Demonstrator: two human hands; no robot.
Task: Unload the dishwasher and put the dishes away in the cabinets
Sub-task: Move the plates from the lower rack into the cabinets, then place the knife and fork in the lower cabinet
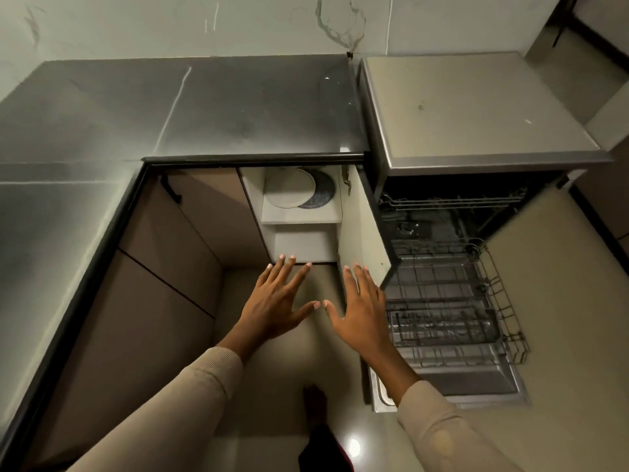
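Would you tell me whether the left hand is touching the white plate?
Apart: the head view shows the left hand open, below the shelf holding the white plate.

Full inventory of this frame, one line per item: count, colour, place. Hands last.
countertop: 1, dark grey, above the cabinets
cabinet: 1, white inside, open, under countertop
cabinet door: 1, cream, swung open beside dishwasher
white plate: 1, white, upper shelf, atop dark plate
dark plate: 1, dark speckled, partly under white plate
dishwasher: 1, silver top, right of cabinet, door lowered
upper rack: 1, grey wire, inside dishwasher
lower rack: 1, grey wire, pulled out over lowered door
left hand: 1, fingers spread, before cabinet
right hand: 1, fingers spread, by cabinet door
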